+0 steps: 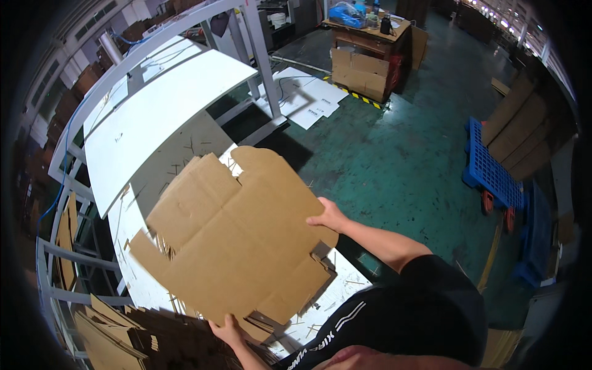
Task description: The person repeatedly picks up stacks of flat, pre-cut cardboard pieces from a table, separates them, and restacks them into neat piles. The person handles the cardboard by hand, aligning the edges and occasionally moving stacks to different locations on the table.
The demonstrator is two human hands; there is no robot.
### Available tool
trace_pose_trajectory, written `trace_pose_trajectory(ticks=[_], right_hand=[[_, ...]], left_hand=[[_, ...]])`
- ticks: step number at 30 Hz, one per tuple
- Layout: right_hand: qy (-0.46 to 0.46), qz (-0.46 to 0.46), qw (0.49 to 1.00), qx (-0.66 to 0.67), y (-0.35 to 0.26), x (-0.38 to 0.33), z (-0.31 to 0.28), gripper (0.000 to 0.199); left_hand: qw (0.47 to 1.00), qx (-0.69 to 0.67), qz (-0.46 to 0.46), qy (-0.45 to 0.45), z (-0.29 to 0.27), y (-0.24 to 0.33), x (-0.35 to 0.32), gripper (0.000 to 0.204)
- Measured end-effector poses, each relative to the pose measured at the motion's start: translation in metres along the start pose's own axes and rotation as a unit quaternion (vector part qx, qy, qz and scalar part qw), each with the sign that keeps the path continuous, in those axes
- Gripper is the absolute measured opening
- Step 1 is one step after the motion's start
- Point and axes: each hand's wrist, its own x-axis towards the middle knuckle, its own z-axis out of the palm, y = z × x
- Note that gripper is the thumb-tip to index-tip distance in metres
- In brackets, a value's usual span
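A flat, die-cut brown cardboard box blank lies in front of me, seemingly the top of a small stack whose lower layers show at the near edge. My right hand grips its right edge, thumb on top and fingers underneath. At the near left edge my left hand holds the cardboard the same way, thumb uppermost. Beneath is a white work surface strewn with thin cardboard scraps. How many sheets the hands hold cannot be made out.
A grey metal frame with a large white panel stands beyond the cardboard. More cardboard pieces are stacked at the lower left. To the right are a blue plastic pallet and brown cardboard stacks. A wooden desk stands far off.
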Motion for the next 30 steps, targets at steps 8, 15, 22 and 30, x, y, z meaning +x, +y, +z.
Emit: trace_pose_trajectory(ticks=[8, 15, 22, 30], right_hand=[[-0.15, -0.078, 0.977, -0.129, 0.003, -0.105, -0.072, 0.072], [-0.064, -0.318, 0.945, -0.042, -0.013, -0.133, -0.067, 0.064], [-0.14, -0.147, 0.975, 0.093, -0.05, -0.175, -0.058, 0.092], [-0.104, -0.183, 0.977, 0.034, -0.085, -0.172, -0.058, 0.08]], left_hand=[[0.964, 0.199, 0.123, -0.13, -0.027, 0.023, -0.109, 0.048], [0.983, 0.128, 0.104, -0.075, 0.001, 0.06, -0.13, 0.05], [0.991, 0.07, 0.118, 0.007, 0.003, 0.096, -0.127, 0.052], [0.988, 0.023, 0.133, 0.069, -0.014, 0.121, -0.126, 0.055]])
